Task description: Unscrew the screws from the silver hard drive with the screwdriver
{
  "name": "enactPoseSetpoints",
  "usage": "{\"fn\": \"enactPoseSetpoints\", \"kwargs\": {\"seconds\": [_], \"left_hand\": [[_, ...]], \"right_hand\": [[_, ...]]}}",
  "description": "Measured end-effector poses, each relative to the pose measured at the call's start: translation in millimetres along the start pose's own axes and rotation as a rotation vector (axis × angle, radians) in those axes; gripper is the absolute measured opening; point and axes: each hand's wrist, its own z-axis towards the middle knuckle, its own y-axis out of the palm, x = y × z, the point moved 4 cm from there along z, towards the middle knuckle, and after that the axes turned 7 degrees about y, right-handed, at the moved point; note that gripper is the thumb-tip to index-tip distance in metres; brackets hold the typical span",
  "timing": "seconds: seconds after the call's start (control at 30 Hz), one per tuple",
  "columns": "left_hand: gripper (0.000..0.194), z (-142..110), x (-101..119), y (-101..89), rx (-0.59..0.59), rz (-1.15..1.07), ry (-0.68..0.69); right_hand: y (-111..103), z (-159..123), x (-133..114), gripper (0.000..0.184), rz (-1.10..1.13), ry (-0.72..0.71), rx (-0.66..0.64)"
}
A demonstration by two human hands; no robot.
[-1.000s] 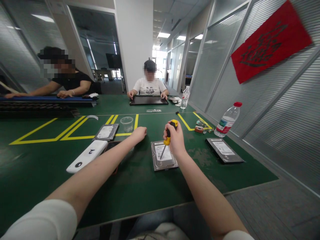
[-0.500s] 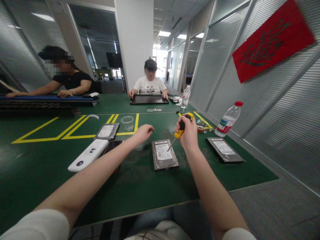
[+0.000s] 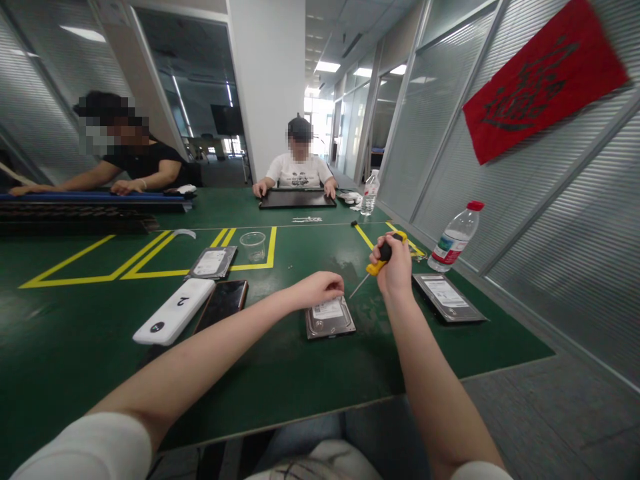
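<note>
Silver rectangular metal hard drive (image 3: 330,325) at near centre, and the left hand (image 3: 323,288) has swung right over its far edge, hold unclear! The right hand (image 3: 399,268), wrapped round the yellow-and-black screwdriver (image 3: 376,268), slides further right.

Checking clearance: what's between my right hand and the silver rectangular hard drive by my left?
Head view: the thin metal shaft of the yellow-black screwdriver, slanting toward the drive.

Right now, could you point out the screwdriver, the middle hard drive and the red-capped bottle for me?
Screwdriver (image 3: 375,268): head view, on the yellow front of its handle.
Middle hard drive (image 3: 329,311): head view, on its white label.
Red-capped bottle (image 3: 451,243): head view, on its wrapper.
</note>
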Motion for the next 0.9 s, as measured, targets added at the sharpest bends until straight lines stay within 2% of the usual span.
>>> {"fn": "enactPoseSetpoints", "kwargs": {"seconds": [0.23,0.67,0.9], "left_hand": [[0.005,10,2,6.8,-0.011,0.050,0.037],[0.007,23,4,11.2,-0.167,0.257,0.169],[0.015,23,8,12.9,-0.203,0.341,0.192]], "right_hand": [[-1,-2,2,0.025,-0.010,-0.011,0.004],[-4,-1,1,0.026,-0.013,-0.015,0.022],[-5,-1,0,0.026,-0.002,-0.014,0.033]]}}
